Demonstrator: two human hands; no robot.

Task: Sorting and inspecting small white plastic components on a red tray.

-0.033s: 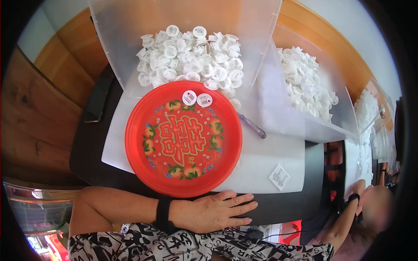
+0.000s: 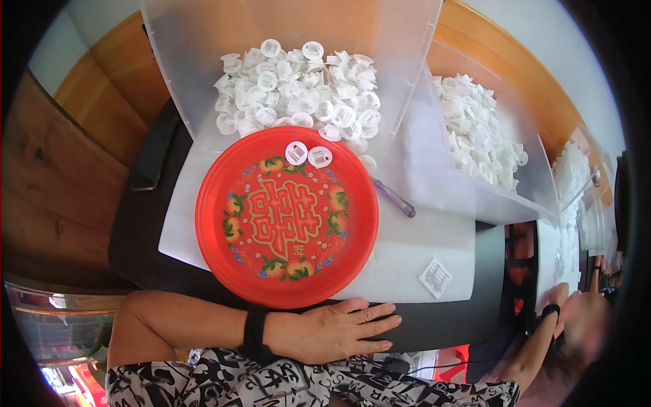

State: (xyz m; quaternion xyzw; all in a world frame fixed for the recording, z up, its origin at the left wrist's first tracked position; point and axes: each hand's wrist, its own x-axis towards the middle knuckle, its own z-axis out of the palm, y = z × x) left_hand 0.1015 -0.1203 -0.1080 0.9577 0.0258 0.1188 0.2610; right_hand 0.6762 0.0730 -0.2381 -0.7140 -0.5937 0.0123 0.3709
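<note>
Big clear bin (image 2: 203,81) stood far above left hand (image 2: 332,332), full of white plastic caps (image 2: 298,95). Second clear bin (image 2: 434,169) sat up and to right. Red round tray (image 2: 224,203) lay just above hand, rim almost touching fingers (image 2: 376,312); gold sign and fruit pictures in middle, mostly bare. Two white caps (image 2: 307,154) rested at tray's far edge. Purple pen (image 2: 393,197) lay right of tray. Left hand lay flat, fingers spread, holding nothing. Right hand not seen.
</note>
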